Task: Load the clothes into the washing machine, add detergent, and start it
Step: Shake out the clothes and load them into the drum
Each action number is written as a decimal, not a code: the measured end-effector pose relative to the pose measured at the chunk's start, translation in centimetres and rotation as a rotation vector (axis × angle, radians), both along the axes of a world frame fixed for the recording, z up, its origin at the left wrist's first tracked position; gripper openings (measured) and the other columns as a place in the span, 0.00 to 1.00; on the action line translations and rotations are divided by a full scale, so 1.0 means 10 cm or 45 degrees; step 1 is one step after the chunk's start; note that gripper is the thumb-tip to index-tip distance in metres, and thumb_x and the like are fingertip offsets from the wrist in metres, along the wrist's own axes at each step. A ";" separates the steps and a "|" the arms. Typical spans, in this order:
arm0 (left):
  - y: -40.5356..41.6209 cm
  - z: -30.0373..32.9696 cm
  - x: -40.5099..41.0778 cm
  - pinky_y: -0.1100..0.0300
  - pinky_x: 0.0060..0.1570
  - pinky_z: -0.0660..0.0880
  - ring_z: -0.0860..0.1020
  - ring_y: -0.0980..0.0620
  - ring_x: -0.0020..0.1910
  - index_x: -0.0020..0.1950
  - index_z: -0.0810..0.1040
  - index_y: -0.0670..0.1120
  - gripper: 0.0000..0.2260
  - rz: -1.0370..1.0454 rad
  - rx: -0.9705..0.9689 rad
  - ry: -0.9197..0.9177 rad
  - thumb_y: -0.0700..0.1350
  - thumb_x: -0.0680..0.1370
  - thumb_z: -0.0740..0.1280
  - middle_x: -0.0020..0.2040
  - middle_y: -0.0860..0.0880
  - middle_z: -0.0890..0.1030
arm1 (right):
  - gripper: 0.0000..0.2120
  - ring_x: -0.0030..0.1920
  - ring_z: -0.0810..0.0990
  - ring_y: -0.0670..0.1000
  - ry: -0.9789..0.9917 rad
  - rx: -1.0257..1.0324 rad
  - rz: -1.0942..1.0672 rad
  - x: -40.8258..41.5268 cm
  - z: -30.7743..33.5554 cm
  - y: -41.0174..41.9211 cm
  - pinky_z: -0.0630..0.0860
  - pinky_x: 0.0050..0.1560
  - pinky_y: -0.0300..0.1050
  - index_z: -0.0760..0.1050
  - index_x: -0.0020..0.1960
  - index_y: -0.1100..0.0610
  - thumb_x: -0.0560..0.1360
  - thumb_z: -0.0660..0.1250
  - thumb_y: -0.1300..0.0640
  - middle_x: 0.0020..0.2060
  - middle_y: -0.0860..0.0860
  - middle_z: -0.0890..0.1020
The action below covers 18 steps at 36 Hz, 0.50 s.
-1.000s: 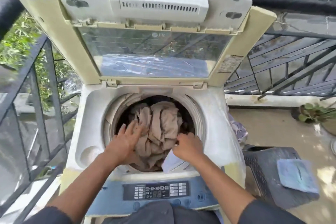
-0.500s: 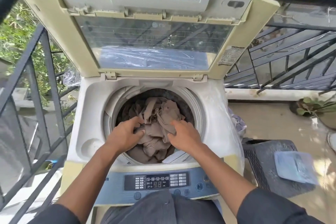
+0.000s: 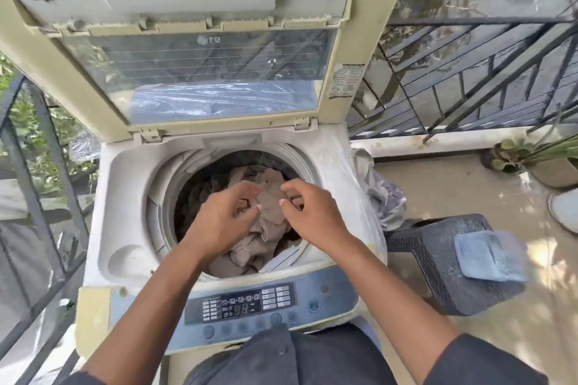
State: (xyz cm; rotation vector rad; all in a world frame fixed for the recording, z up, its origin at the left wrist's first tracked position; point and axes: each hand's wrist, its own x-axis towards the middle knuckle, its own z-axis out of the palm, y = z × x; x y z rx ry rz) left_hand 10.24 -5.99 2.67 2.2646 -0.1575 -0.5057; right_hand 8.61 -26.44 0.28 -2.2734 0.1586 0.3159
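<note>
A top-loading washing machine (image 3: 103, 197) stands on a balcony, hemmed by a dark metal railing (image 3: 469, 78) to the left and behind. Its folding lid (image 3: 187, 50) is raised upright, the clear window facing the camera. Inside the round drum (image 3: 169, 197) lies a crumpled heap of beige clothes (image 3: 266, 237), filling most of the opening, with a paler piece at the near right edge. To the right of the machine stands a dark woven plastic stool (image 3: 431, 262), and on it rests a pale blue sachet-like packet (image 3: 491, 256); what it holds cannot be read. A grey cloth (image 3: 384, 194) hangs against the machine's right side. Potted plants (image 3: 525, 156) sit by the far wall. The control panel (image 3: 240, 303) along the near edge shows a lit digital display and rows of buttons. Both arms reach over the panel into the drum mouth. The left hand (image 3: 222, 219) hovers over the clothes with fingers loosely curled and slightly spread, gripping nothing. The right hand (image 3: 312, 216) is likewise curled and empty, fingertips just above the topmost fold of cloth.
</note>
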 end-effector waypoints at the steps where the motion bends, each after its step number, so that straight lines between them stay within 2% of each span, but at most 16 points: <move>1: -0.07 0.04 0.01 0.53 0.65 0.79 0.83 0.60 0.59 0.69 0.82 0.54 0.15 -0.010 -0.025 -0.015 0.45 0.82 0.71 0.62 0.58 0.85 | 0.13 0.54 0.83 0.45 -0.023 0.031 -0.035 -0.01 0.02 -0.06 0.82 0.58 0.52 0.79 0.63 0.46 0.79 0.68 0.48 0.56 0.42 0.84; 4: -0.33 0.14 0.08 0.51 0.63 0.81 0.84 0.58 0.56 0.67 0.83 0.53 0.13 -0.035 -0.061 -0.053 0.44 0.82 0.71 0.59 0.57 0.86 | 0.12 0.48 0.83 0.40 -0.096 0.091 -0.136 -0.02 0.10 -0.27 0.82 0.54 0.49 0.80 0.60 0.44 0.77 0.69 0.48 0.52 0.40 0.84; 10: -0.98 0.30 0.21 0.52 0.61 0.81 0.84 0.58 0.56 0.64 0.84 0.53 0.11 -0.074 -0.157 -0.096 0.43 0.82 0.70 0.56 0.58 0.87 | 0.11 0.46 0.84 0.41 -0.216 0.188 -0.301 -0.04 0.21 -0.86 0.83 0.51 0.49 0.82 0.57 0.46 0.76 0.66 0.48 0.50 0.40 0.86; 18: -2.02 0.21 0.49 0.49 0.59 0.82 0.86 0.54 0.54 0.63 0.84 0.51 0.10 -0.203 -0.156 0.007 0.42 0.83 0.70 0.55 0.55 0.87 | 0.10 0.46 0.85 0.43 -0.146 0.160 -0.457 0.07 -0.02 -1.92 0.83 0.53 0.48 0.84 0.58 0.49 0.78 0.70 0.57 0.50 0.43 0.87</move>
